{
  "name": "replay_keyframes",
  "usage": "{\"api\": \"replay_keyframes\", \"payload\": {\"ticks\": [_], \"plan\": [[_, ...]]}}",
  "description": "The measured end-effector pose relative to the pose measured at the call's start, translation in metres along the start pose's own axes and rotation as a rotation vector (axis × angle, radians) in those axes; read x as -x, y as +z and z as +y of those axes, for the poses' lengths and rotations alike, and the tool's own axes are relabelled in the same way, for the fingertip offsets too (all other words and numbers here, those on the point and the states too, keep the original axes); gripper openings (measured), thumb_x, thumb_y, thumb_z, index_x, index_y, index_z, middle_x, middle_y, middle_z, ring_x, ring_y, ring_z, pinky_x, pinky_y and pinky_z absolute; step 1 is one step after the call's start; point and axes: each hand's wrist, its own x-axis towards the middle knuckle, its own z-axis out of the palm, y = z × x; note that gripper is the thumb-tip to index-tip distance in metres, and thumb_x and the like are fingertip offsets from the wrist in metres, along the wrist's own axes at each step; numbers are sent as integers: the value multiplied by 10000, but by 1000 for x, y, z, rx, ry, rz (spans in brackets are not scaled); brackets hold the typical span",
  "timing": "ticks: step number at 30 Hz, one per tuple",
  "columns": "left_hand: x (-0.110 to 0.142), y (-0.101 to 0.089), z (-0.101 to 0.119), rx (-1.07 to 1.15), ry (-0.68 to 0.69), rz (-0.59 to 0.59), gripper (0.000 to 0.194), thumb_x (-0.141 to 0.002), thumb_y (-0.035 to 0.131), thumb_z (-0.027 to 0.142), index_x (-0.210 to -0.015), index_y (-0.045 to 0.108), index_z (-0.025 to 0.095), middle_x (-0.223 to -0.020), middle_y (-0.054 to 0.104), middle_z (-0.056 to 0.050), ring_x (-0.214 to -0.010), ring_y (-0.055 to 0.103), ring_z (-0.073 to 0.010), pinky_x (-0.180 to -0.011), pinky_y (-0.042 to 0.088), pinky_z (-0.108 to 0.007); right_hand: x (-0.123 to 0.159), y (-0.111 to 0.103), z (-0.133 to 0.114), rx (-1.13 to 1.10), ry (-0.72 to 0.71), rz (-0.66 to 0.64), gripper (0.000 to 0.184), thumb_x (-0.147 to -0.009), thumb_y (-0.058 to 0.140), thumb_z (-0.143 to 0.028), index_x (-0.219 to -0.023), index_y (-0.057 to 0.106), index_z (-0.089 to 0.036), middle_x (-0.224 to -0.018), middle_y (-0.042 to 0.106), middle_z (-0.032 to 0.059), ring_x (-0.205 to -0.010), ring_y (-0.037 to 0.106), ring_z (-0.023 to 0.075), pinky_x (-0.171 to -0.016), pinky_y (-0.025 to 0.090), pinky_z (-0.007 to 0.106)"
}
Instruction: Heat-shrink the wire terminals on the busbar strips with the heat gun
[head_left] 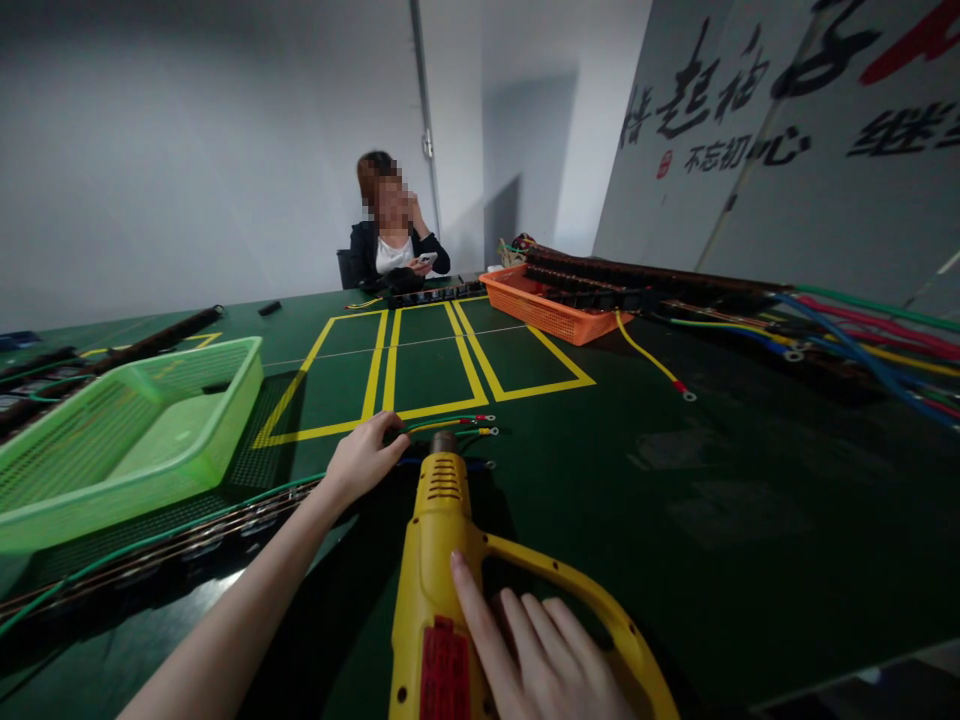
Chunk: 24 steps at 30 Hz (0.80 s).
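Observation:
A yellow heat gun [439, 525] with a looped handle and a red panel fills the front middle, its metal nozzle pointing away from me. My right hand [544, 645] is on it, the index finger laid along its body and the other fingers bent at the handle. Beyond the nozzle, on the left, my left hand [367, 455] has its fingers closed around thin wires [454, 422]. Green, yellow and blue wire ends with ring terminals [490, 432] stick out to the right of that hand. Part of the wires is hidden under the fingers.
A green basket [244, 410] stands left, beside a dark strip [202, 545] with wires. An orange basket [559, 322] holds dark strips at the back right, near loose coloured cables [885, 350]. Yellow tape [435, 410] marks the green table. Across it sits a person [394, 255] with a phone.

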Motion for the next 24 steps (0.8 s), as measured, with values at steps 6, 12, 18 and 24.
{"api": "replay_keyframes", "payload": {"ticks": [6, 12, 18, 24], "plan": [[1, 0, -3, 65, 32, 21, 230, -807, 444, 400, -855, 561, 208, -917, 631, -39, -851, 576, -222, -700, 400, -296, 1, -4, 6, -57, 16, 32, 661, -817, 267, -177, -1466, 179, -89, -910, 677, 68, -783, 634, 178, -720, 459, 308], [1, -1, -8, 216, 32, 23, 257, -810, 469, 429, -861, 571, 199, -806, 620, -10, -703, 561, -174, -618, 403, -265, 4, -16, 34, -186, 84, 18, 707, -781, 351, -230, -1467, 197, -156, -954, 674, 22, -800, 625, 152, -750, 448, 285], [0, -1, -11, 326, 39, 19, 265, -801, 502, 435, -865, 575, 189, -752, 599, 0, -668, 545, -154, -586, 396, -250, 14, -22, 56, -113, 68, 21, 816, -866, 279, -650, -1447, 237, -79, -956, 680, 66, -805, 643, 175, -729, 472, 298], [-1, 0, -10, 380, 50, 15, 235, -765, 527, 396, -859, 537, 181, -774, 600, -7, -681, 548, -150, -610, 413, -255, 12, -24, 59, -13, 29, 31, 823, -898, 200, -638, -1451, 194, -29, -950, 685, 92, -809, 653, 186, -727, 470, 304]]}}
